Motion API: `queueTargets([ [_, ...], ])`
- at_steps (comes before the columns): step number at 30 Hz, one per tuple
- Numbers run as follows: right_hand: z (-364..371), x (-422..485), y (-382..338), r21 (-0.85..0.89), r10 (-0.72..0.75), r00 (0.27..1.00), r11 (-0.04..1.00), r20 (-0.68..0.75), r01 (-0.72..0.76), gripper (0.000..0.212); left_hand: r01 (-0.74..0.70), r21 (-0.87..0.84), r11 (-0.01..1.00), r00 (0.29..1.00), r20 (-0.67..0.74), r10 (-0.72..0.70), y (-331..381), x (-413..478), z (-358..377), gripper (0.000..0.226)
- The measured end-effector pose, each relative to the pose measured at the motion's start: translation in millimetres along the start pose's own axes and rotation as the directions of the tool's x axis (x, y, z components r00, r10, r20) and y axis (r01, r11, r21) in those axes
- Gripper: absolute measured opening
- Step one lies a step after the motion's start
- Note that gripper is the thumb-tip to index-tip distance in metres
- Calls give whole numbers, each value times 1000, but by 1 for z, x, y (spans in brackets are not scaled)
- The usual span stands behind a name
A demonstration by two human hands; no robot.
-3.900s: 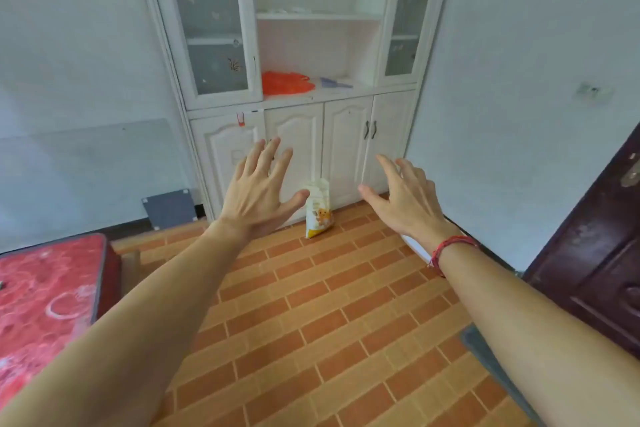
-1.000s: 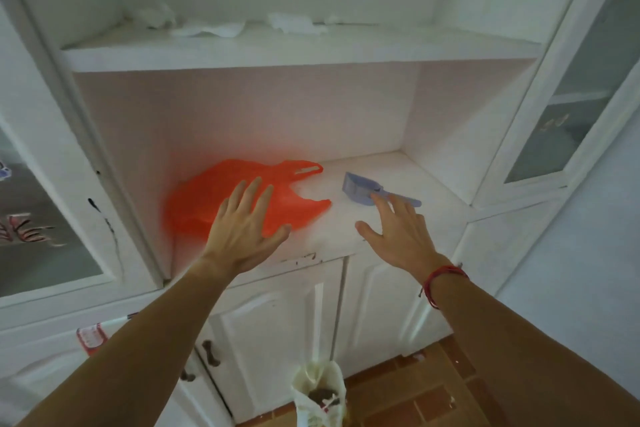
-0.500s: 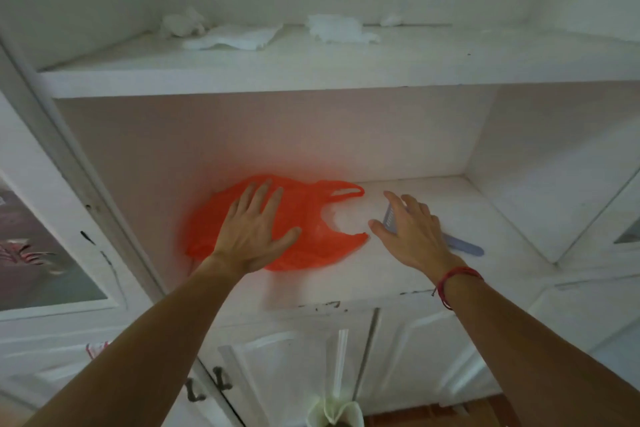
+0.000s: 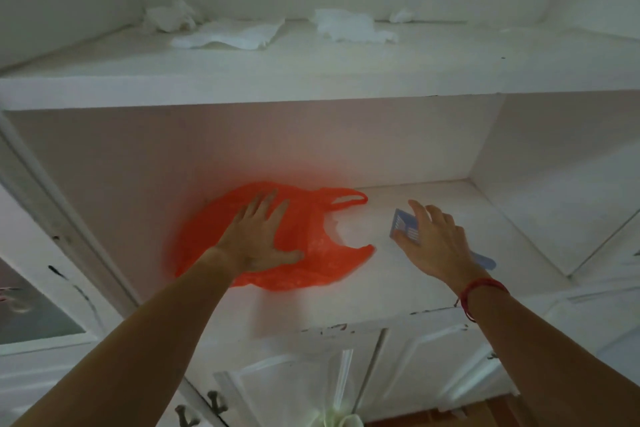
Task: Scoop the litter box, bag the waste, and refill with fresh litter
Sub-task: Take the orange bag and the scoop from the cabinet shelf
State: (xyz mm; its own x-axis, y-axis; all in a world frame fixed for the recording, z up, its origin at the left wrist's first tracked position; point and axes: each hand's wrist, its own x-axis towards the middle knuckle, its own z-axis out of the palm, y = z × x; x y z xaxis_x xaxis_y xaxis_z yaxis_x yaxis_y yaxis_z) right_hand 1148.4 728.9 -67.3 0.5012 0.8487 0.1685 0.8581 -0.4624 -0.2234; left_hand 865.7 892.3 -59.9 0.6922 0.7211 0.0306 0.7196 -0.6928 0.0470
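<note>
An orange plastic bag (image 4: pixel 318 253) lies flat on the white cabinet shelf (image 4: pixel 381 295). My left hand (image 4: pixel 256 239) rests on the bag, fingers straight and spread. A blue slotted litter scoop (image 4: pixel 403 227) lies to the bag's right, its handle end (image 4: pixel 485 260) poking out past my wrist. My right hand (image 4: pixel 433 243) hovers over the scoop with relaxed fingers and covers its middle; whether it touches is unclear. The top of a litter bag (image 4: pixel 332 418) shows at the bottom edge, below the shelf.
An upper shelf (image 4: pixel 311 80) carries crumpled white tissues (image 4: pixel 225 35). Glass cabinet doors flank the niche on both sides. Lower cupboard doors with metal handles (image 4: pixel 201 412) sit under the shelf. Brick-tile floor shows at the bottom right.
I came from across the room up to the cabinet. My left hand settled onto the orange bag, and my right hand moved over the blue scoop.
</note>
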Motion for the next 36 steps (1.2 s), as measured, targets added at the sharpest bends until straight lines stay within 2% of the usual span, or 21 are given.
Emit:
queueTargets([
  [5, 5, 8, 35, -71, 96, 993, 993, 68, -91, 70, -8, 14, 1000, 984, 180, 6, -6, 21, 7, 135],
  [10, 15, 13, 54, -129, 179, 974, 978, 136, -162, 67, 12, 35, 999, 984, 179, -18, -13, 37, 30, 142],
  [14, 21, 15, 63, -163, 219, 959, 968, 179, -191, 50, 80, -31, 996, 975, 212, -72, -20, 45, 48, 148],
  [17, 29, 17, 69, -174, 233, 954, 964, 187, -201, 36, 117, -74, 990, 966, 240, -96, -19, 46, 57, 146],
  [19, 33, 16, 70, -171, 237, 954, 963, 184, -207, 34, 140, -104, 985, 967, 230, -113, -17, 45, 60, 142],
  [27, 45, 12, 76, -205, 202, 973, 963, 113, -176, 28, 113, -141, 983, 993, 62, -105, -15, 49, 70, 101],
  [33, 43, 6, 75, -182, 189, 979, 968, 72, -174, 27, 7, -158, 987, 997, -74, -19, -12, 38, 69, 34],
  [36, 35, 3, 71, -133, 193, 980, 974, 49, -185, 24, 1, -130, 992, 991, -135, -19, -3, 30, 54, 20],
])
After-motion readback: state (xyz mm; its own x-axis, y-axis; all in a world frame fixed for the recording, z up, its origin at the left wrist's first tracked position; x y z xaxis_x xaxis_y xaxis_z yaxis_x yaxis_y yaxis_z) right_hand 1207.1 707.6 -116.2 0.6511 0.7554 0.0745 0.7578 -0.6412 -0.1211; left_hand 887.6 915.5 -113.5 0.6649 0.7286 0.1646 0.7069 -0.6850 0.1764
